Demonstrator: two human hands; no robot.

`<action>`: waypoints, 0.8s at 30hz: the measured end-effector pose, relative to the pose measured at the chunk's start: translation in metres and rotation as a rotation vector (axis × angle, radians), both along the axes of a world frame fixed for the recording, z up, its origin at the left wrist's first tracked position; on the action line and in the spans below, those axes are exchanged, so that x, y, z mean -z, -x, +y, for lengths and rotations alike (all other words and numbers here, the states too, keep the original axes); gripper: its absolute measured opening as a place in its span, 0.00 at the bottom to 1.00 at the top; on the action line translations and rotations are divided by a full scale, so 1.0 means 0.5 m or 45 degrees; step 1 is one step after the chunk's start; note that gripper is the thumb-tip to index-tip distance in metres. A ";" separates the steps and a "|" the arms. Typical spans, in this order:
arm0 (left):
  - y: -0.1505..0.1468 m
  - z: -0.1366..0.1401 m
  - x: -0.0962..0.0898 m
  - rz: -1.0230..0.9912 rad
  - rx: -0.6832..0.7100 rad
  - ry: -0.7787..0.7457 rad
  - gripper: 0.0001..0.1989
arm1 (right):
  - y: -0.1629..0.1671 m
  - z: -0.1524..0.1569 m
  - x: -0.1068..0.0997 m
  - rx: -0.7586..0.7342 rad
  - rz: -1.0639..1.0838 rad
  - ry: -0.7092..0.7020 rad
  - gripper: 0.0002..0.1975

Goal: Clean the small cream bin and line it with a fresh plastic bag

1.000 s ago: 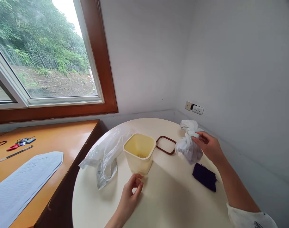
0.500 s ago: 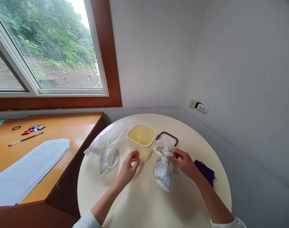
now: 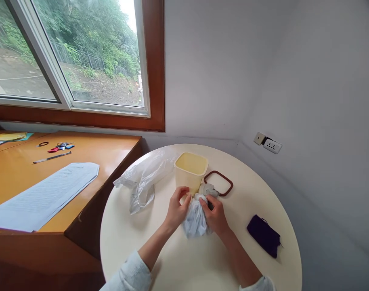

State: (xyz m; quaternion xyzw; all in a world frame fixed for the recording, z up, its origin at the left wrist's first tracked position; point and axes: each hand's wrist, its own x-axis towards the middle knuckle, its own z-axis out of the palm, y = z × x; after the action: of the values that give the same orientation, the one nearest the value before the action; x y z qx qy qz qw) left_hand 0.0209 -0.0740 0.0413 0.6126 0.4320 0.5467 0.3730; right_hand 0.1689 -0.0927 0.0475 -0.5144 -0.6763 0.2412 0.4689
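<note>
A knotted translucent white plastic bag with whitish contents sits on the round table. My right hand pinches it at its twisted neck. Its bunched top sticks out beyond my fingers. My left hand is at the left side of the neck, thumb and fingers curved with a gap between them; whether they touch the plastic I cannot tell. Just behind both hands stands a pale yellow square bin, upright and open at the top. A brown square ring lies flat to the bin's right.
A crumpled clear plastic bag lies left of the bin on the white round table. Folded dark purple cloth rests at the right. The wooden desk holds papers, a pen and keys. Wall sockets are at right.
The knotted bag has moved left, closer to the bin, with my right hand on its neck. My left hand has come up to it. The view has turned slightly left.
</note>
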 end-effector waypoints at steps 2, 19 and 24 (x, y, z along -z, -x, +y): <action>-0.006 -0.014 0.000 -0.003 0.084 -0.008 0.09 | 0.002 -0.007 0.006 -0.038 -0.042 -0.013 0.17; -0.003 -0.024 -0.012 -0.178 0.330 0.120 0.04 | -0.012 -0.021 0.008 -0.141 0.019 -0.165 0.07; -0.001 -0.023 -0.020 -0.415 0.425 0.357 0.07 | -0.015 -0.017 0.017 0.005 -0.038 -0.219 0.05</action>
State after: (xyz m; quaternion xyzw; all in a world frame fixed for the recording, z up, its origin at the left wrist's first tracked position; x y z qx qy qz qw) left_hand 0.0214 -0.0854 0.0516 0.5216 0.3308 0.5038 0.6038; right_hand 0.1766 -0.1014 0.0391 -0.4771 -0.7005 0.1736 0.5015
